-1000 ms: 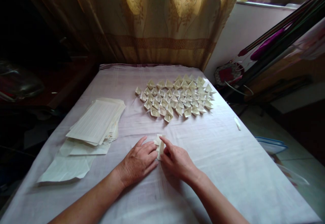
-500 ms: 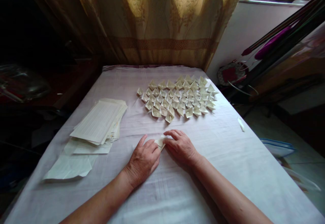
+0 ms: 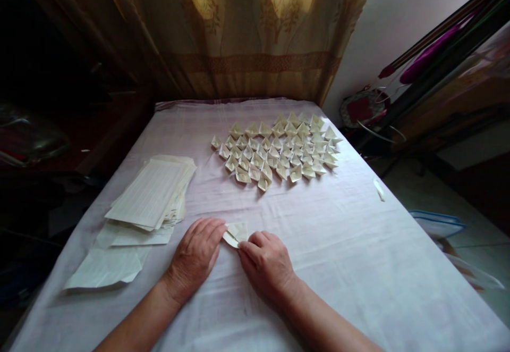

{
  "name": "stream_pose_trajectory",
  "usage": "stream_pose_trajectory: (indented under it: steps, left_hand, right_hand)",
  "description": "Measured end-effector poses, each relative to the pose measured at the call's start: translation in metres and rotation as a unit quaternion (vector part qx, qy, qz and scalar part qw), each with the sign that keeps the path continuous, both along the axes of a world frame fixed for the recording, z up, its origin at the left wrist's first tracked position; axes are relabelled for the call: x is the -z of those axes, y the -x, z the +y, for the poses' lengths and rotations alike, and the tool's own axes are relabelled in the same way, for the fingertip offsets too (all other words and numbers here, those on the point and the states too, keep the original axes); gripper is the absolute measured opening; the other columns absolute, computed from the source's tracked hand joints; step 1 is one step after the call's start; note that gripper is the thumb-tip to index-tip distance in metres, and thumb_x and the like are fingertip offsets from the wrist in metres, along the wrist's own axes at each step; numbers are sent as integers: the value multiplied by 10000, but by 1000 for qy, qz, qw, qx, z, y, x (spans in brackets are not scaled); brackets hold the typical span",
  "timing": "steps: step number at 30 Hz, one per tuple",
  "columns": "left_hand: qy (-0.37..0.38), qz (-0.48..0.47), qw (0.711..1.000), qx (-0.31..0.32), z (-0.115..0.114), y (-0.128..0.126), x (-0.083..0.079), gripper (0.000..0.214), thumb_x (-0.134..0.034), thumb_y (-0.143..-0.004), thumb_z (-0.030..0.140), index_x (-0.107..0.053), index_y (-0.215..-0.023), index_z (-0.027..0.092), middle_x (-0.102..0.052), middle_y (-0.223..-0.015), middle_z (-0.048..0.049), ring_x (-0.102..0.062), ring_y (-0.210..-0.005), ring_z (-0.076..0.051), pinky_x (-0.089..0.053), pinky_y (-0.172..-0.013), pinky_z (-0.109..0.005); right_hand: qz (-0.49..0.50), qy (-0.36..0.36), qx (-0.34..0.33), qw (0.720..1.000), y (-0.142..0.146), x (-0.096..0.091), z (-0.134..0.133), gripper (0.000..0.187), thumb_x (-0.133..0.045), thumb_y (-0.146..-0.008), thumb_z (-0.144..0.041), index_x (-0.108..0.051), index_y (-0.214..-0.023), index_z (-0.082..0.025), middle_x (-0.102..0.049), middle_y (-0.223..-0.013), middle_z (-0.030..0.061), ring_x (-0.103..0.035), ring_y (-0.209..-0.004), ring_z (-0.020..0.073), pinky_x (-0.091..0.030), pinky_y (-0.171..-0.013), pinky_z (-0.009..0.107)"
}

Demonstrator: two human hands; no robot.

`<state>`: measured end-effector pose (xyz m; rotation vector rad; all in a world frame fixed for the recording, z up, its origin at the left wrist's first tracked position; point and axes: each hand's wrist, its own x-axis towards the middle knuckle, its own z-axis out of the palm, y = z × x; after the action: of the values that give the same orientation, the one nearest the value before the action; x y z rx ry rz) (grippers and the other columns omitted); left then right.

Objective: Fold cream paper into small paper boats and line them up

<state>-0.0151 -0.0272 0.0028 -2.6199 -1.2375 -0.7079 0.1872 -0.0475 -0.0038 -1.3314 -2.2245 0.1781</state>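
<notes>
A small folded piece of cream paper (image 3: 236,233) lies on the white cloth of the table (image 3: 358,267), near the front middle. My left hand (image 3: 195,259) rests flat beside it, its fingertips pressing the paper's left edge. My right hand (image 3: 266,264) is curled just right of the piece, fingers pinched on its lower right corner. Farther back lies a cluster of several folded paper pieces (image 3: 279,150) set in rows.
A stack of lined paper sheets (image 3: 149,192) sits at the left, with loose sheets (image 3: 105,267) under it. A paper scrap (image 3: 379,189) lies near the right edge. A curtain (image 3: 239,27) hangs behind the table. Poles (image 3: 438,43) and clutter stand at the right.
Both hands have shifted a little to the left and nearer to me. The folded piece now lies flatter and shows more between the hands; the right hand has curled onto its corner.
</notes>
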Motion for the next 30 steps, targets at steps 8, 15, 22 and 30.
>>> stream_pose_trajectory:
  steps: [8,15,22,30]
  left_hand:
    - [73,-4,997,3,-6,-2,5,306,-534,-928,248,-619,-1216,189,-648,-1284,-87,-525,-1265,-253,-300,-1146,-486]
    - [-9,-18,998,60,6,-9,-1,198,-536,-957,180,-649,-1119,201,-724,-1111,-32,-617,-1117,-213,-303,-1137,-450]
    - [-36,-28,995,90,-1,-22,-1,183,-499,-959,135,-660,-1007,206,-708,-1039,-51,-646,-980,-187,-460,-974,-389]
    - [56,-103,988,102,1,-7,1,169,-484,-977,182,-649,-1009,189,-737,-963,-56,-685,-899,-162,-539,-810,-299]
  right_hand:
    - [76,42,-2,996,12,4,7,103,-603,-904,-237,-700,-870,-227,-663,-724,21,-599,-671,154,-413,-661,258]
    - [188,102,-34,976,-9,4,17,183,-520,-947,-235,-702,-967,-224,-723,-832,42,-665,-740,148,-511,-698,243]
    - [183,68,-29,980,-22,11,15,176,-524,-917,-160,-684,-967,-213,-724,-861,56,-677,-778,166,-548,-732,277]
    - [131,50,-79,987,-21,7,13,354,-527,-827,-82,-655,-1128,-219,-673,-1095,86,-639,-962,183,-542,-844,310]
